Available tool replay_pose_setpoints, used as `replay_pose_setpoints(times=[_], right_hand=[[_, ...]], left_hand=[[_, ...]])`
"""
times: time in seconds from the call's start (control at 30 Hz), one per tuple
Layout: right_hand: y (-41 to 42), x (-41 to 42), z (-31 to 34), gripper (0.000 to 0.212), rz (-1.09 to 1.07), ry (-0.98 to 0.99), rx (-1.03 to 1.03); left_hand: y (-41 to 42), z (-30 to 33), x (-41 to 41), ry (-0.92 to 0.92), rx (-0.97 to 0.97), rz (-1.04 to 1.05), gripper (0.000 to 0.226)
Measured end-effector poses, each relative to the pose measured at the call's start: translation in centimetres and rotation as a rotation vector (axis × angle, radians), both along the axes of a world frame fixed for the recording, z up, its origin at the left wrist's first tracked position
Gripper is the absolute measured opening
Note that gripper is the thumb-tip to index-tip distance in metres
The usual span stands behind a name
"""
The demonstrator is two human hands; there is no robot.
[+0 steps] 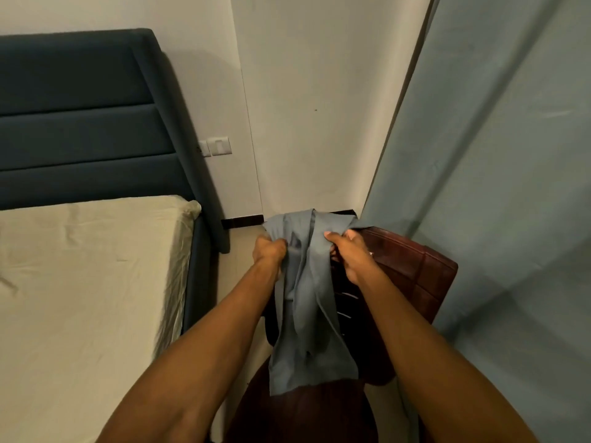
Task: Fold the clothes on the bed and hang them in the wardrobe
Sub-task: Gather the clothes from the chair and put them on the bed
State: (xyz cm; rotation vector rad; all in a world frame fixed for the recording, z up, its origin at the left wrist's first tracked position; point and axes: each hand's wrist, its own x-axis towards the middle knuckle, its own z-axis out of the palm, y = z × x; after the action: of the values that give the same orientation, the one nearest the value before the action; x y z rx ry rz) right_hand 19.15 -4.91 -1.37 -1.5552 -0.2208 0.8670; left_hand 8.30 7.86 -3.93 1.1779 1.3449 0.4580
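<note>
While the left hand (pixel 268 251) and right hand (pixel 350 255) both grip the grey garment (pixel 303 302) above the brown chair (pixel 412 276), folding seems under way, so halving it neatly likely comes next.

Both bare forearms reach forward and converge. The left hand (pixel 268 251) is a closed fist gripping the grey garment (pixel 303 298); the right hand (pixel 348 254), just beside it, curls thumb and fingers round the same cloth.
</note>
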Motion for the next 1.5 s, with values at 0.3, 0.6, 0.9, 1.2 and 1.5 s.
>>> replay_pose_setpoints(times=[0.3, 0.6, 0.9, 1.2, 1.5], right_hand=[[5.0, -3.6, 14.6, 0.021, 0.077, -0.378, 0.234], [7.7, -20.0, 29.6, 0.023, 0.404, -0.449, 0.619], [7.1, -46.9, 34.9, 0.031, 0.761, -0.225, 0.781], [1.6, -77.5, 33.0, 0.039, 1.293, -0.156, 0.644], [-6.8, -101.5, 24.1, 0.028, 1.802, -0.008, 0.306]], left_hand=[[-1.0, 16.5, -2.6, -0.607, 0.254, -0.079, 0.012], [-0.1, 28.3, -19.2, -0.786, 0.614, 0.149, 0.017], [-2.6, 32.3, -46.3, -0.567, 0.915, 0.426, 0.066], [-13.3, 32.5, -77.0, -0.156, 0.975, 0.789, 0.069], [-26.6, 22.3, -100.7, -0.009, 0.726, 1.123, 0.064]])
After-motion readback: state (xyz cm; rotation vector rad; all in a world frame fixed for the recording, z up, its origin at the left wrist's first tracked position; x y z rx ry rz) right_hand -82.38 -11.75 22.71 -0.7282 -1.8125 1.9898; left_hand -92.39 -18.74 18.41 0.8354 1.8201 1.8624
